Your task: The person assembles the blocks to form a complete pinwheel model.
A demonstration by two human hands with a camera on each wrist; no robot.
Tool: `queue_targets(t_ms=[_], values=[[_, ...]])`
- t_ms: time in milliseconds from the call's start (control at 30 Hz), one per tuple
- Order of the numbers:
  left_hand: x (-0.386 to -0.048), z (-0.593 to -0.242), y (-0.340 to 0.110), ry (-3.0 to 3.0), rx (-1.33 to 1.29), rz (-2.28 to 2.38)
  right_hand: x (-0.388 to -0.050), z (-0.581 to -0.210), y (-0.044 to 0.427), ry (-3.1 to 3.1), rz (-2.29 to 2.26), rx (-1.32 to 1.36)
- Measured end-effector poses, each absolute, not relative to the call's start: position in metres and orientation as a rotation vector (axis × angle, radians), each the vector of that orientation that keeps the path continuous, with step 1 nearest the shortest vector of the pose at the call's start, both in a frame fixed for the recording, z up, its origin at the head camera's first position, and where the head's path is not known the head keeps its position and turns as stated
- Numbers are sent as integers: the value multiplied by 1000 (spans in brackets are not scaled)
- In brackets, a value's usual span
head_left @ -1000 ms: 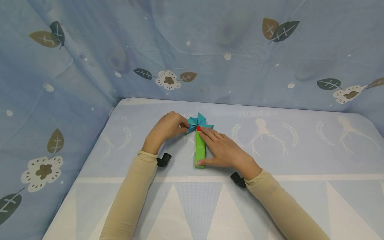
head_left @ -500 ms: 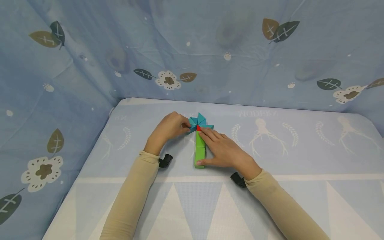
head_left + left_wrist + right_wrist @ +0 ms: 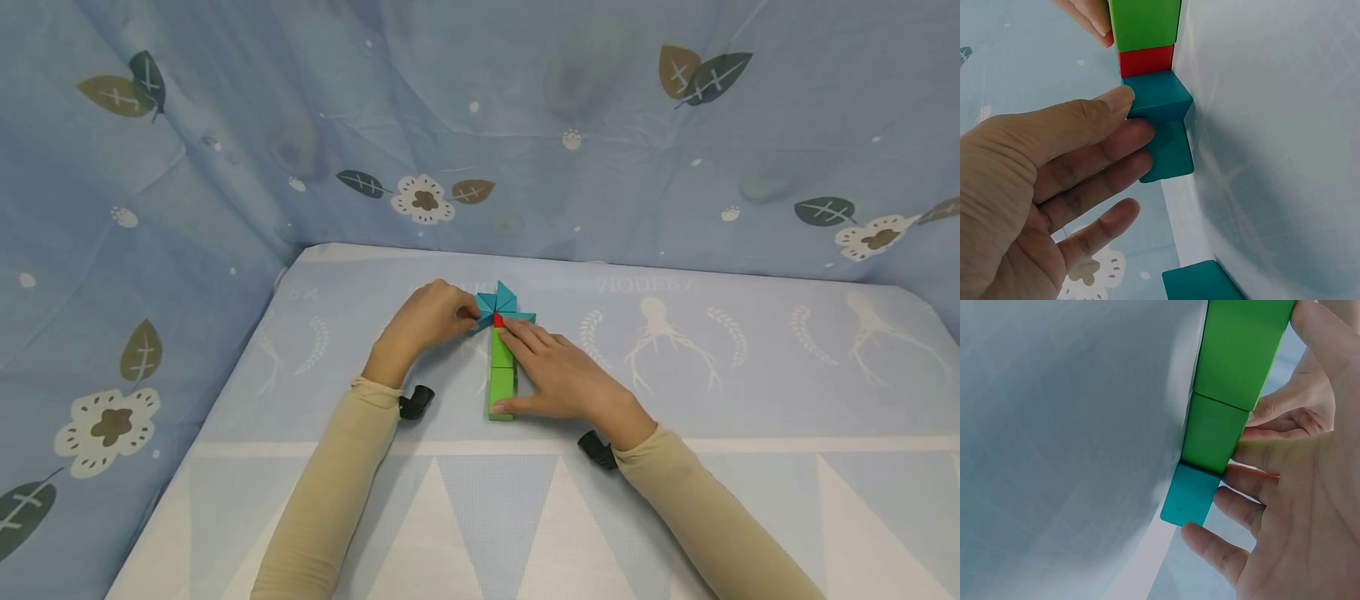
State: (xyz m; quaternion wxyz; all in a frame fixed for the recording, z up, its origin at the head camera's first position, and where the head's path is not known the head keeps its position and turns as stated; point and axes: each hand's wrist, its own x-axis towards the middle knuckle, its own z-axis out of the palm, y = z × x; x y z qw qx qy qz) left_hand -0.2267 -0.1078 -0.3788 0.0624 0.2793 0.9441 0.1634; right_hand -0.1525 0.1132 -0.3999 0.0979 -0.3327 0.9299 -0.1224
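Note:
In the head view, my left hand (image 3: 420,325) pinches a blue triangular block at the left of a pinwheel of blue triangular blocks (image 3: 506,297). The left wrist view shows the thumb on top of that triangular block (image 3: 1157,95), which adjoins a red block (image 3: 1146,60); another blue block (image 3: 1169,150) lies beyond it, by the fingers. My right hand (image 3: 558,375) rests along two green blocks (image 3: 501,379) laid end to end below the pinwheel, its fingers reaching the red piece. In the right wrist view, its fairly straight fingers touch the green blocks (image 3: 1216,431) and come near a blue block (image 3: 1190,494).
The blocks lie on a table covered with a pale blue and white patterned cloth (image 3: 697,508). A blue curtain (image 3: 525,225) with leaves and flowers stands behind and at the left. Black devices sit at the left wrist (image 3: 416,402) and right wrist (image 3: 597,450).
My left hand has shifted slightly right, and the blue block it pinches has moved closer in toward the pinwheel's middle. The right hand has stayed in place on the green blocks.

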Motion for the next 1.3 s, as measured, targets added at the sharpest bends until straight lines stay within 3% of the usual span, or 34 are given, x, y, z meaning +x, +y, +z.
queue_targets(t_ms=[500,1300], values=[[-232,-369,-135,2839,611,505,-152,-401,113,2760,-351,-996],[-233,-384,-119,2858,681,427,-153,-401,112,2756,-352,-980]])
